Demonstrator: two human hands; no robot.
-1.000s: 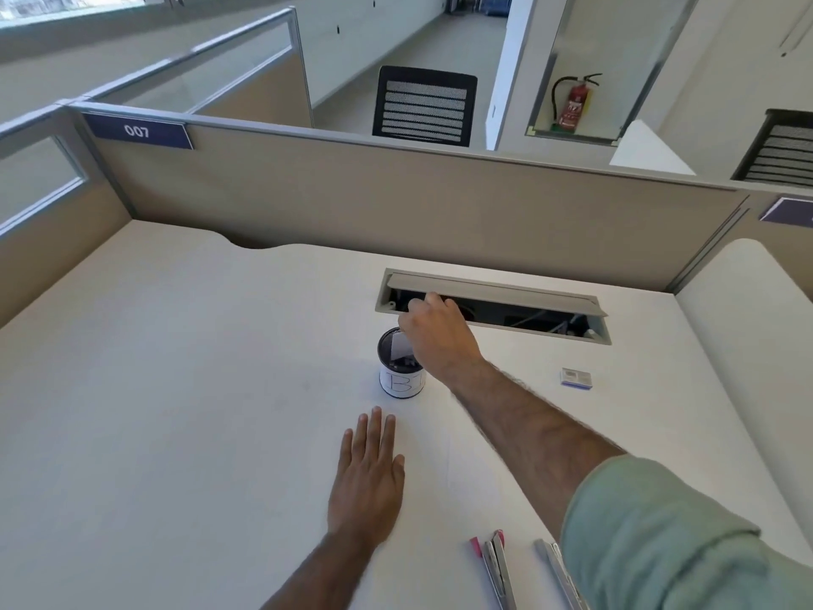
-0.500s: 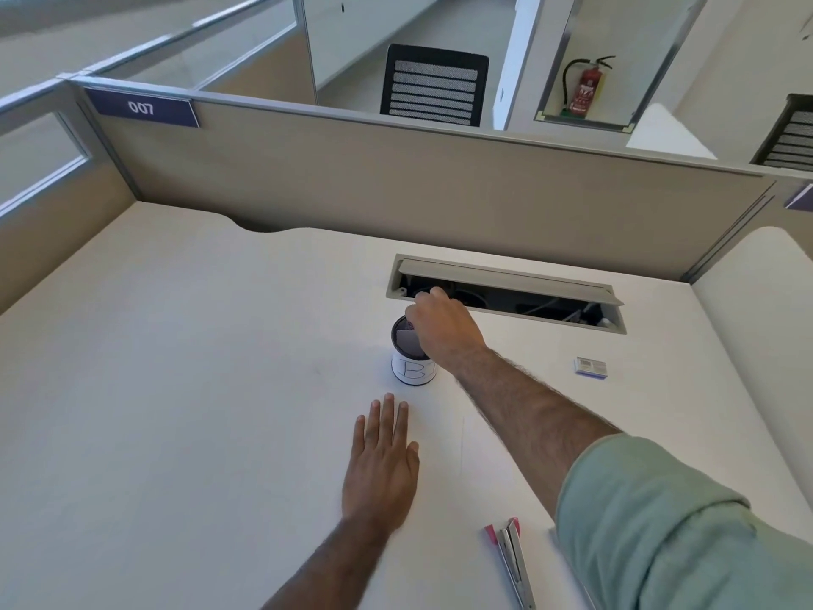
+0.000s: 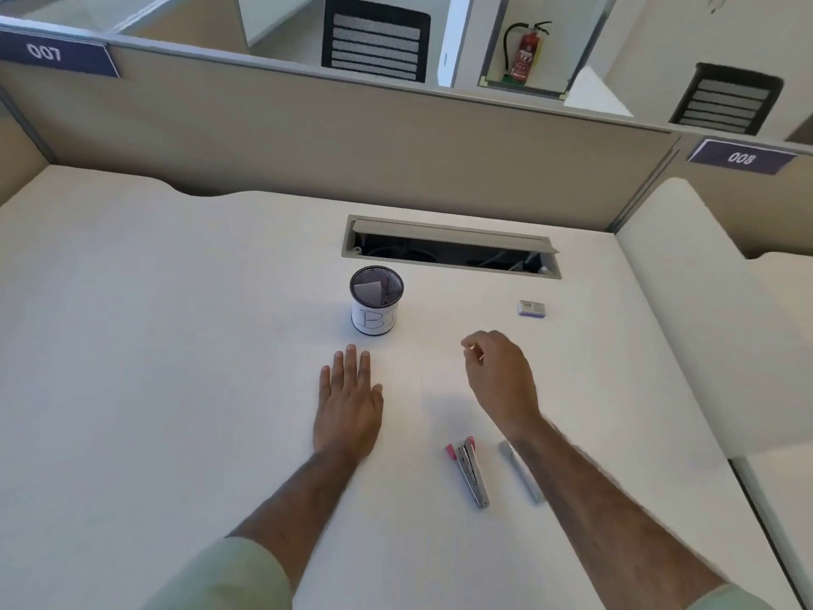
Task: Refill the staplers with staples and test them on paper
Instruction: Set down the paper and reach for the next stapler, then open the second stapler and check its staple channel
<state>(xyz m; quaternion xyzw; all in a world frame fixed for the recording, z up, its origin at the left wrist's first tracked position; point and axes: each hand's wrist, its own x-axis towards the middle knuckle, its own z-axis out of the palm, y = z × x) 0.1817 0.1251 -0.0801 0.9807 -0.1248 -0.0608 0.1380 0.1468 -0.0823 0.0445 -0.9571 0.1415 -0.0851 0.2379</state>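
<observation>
Where it earlier reached over the mesh cup [image 3: 376,301], the right hand [image 3: 499,380] now hovers right of it, grip slack and empty; left hand [image 3: 349,407] lies flat before the cup, grip open; staplers [image 3: 470,471] lie nearer still.

My pink stapler [image 3: 468,471] lies flat on the desk [image 3: 176,345] close to me, metal showing, its pink end pointing away. A grey stapler [image 3: 520,472] lies just to its right (partly hidden). The small staple box [image 3: 532,308] sits farther back on the right. Folded paper [image 3: 368,290] stands inside the mesh cup [image 3: 374,321].
</observation>
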